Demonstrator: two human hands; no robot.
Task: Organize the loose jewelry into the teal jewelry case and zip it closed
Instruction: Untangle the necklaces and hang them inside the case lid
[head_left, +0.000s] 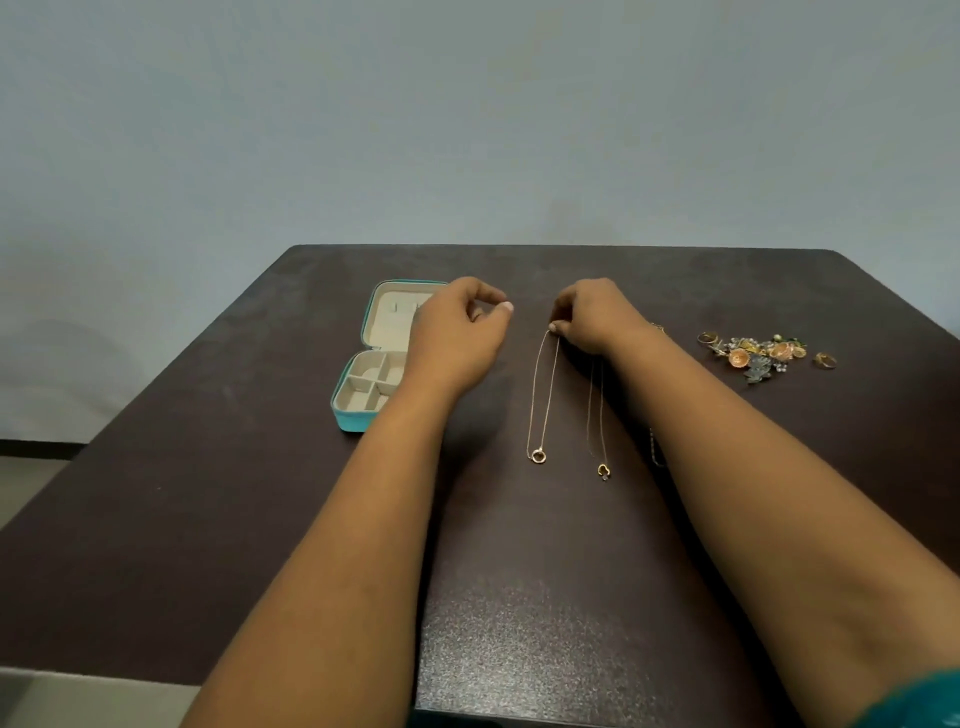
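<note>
From the head camera we saw the right hand (589, 317) pinching the top of the ring-pendant necklace (543, 395), its fingertips curled tight on the fine chain. The chain ran straight back toward us along the dark bench (519, 597), its pendant at the near end. The left hand (457, 332) hovered just beside it, fingers loosely curled and holding nothing that we could make out. The teal jewelry case (363, 374) lay open to the left, partly behind the left wrist, so we judged the left hand the nearer one to it and the carry a short move leftward. A second necklace (597, 415) lay parallel, just right of the first, its top hidden under the right hand, close enough to snag. A heap of flower brooches and rings (763, 353) sat well apart on the right.
</note>
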